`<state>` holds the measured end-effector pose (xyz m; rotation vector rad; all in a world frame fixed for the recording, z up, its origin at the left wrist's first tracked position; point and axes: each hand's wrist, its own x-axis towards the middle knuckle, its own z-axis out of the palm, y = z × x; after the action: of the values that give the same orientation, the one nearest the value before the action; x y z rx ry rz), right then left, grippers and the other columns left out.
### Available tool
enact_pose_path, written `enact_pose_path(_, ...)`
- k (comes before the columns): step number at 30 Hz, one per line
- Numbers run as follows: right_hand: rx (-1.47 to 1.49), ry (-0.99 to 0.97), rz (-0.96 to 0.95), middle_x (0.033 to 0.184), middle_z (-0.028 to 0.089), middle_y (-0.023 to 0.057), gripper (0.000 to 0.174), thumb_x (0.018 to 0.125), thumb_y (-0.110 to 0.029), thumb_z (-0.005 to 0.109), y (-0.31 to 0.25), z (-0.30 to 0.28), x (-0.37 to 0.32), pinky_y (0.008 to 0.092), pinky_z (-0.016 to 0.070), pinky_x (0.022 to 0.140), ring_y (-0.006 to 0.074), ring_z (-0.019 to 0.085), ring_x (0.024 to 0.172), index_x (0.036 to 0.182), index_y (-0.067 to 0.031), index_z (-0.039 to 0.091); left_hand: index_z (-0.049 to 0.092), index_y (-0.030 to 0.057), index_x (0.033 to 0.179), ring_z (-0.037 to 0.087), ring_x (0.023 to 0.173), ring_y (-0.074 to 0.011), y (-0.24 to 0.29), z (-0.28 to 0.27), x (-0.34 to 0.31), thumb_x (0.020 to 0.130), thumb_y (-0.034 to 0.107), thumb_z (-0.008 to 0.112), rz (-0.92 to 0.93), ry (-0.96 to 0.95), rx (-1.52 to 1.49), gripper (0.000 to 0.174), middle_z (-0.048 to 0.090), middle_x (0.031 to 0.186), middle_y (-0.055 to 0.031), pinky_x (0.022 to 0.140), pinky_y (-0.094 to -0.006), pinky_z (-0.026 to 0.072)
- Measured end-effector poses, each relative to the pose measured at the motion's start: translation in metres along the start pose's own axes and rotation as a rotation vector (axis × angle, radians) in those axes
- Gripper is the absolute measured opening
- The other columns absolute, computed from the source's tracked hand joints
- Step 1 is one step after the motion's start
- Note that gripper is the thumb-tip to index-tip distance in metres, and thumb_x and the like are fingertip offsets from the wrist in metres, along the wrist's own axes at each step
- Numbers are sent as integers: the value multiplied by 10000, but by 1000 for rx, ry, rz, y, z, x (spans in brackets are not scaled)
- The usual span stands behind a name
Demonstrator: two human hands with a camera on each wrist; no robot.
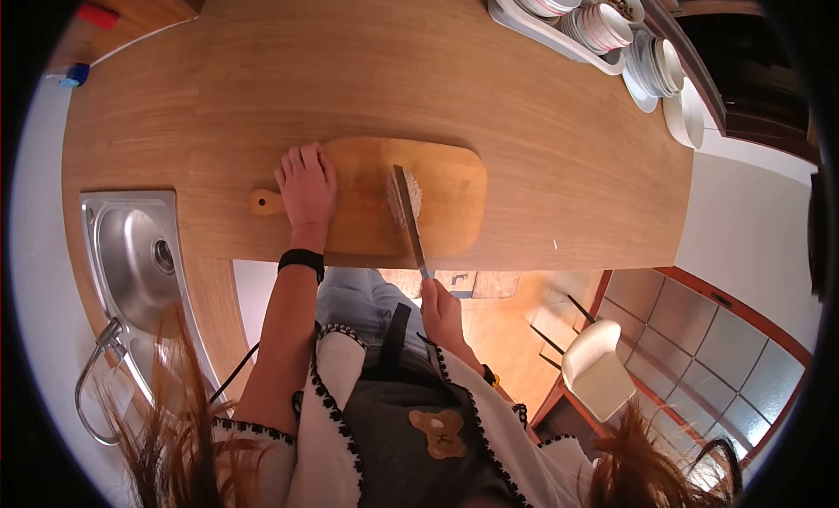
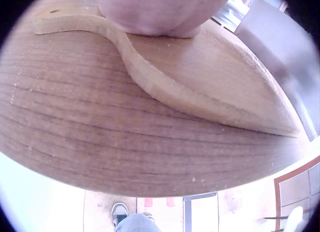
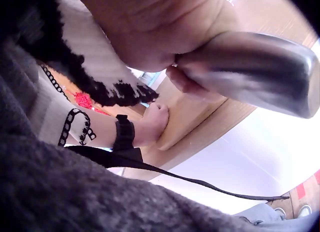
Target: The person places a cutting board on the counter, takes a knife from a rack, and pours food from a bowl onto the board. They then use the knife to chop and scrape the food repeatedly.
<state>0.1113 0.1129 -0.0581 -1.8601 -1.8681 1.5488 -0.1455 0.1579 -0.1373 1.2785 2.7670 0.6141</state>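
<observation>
A wooden cutting board (image 1: 454, 176) with a short holed handle lies on the counter. My left hand (image 1: 308, 191) rests on the board at its handle end, its heel pressed to the wood in the left wrist view. My right hand (image 1: 444, 314) grips the metal handle (image 3: 255, 72) of a cleaver at the counter's front edge. The cleaver's broad blade (image 2: 280, 52) stands on edge over the board, seen from above as a thin strip. Under and beside it lies a small pile of finely chopped pale food (image 1: 404, 202), whose kind is too small to make out.
A steel sink (image 1: 131, 237) with a faucet (image 1: 109, 333) is set in at the left. Stacked bowls (image 1: 603, 27) and plates (image 1: 642, 71) stand at the far right. A white chair (image 1: 599, 368) is on the floor to the right. Small crumbs dot the counter (image 2: 100, 127).
</observation>
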Motion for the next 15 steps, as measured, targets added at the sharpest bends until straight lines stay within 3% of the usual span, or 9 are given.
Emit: enact_pose_path(15,22,14,17,629,529,247,388,977,-318,394,5,0,-1,482,376,507,453,526,613,770,-10,506,492,90,963,513,952,-310,-1,1,0,886,171,486,12,17,9,112,540,944,-121,802,-422,378)
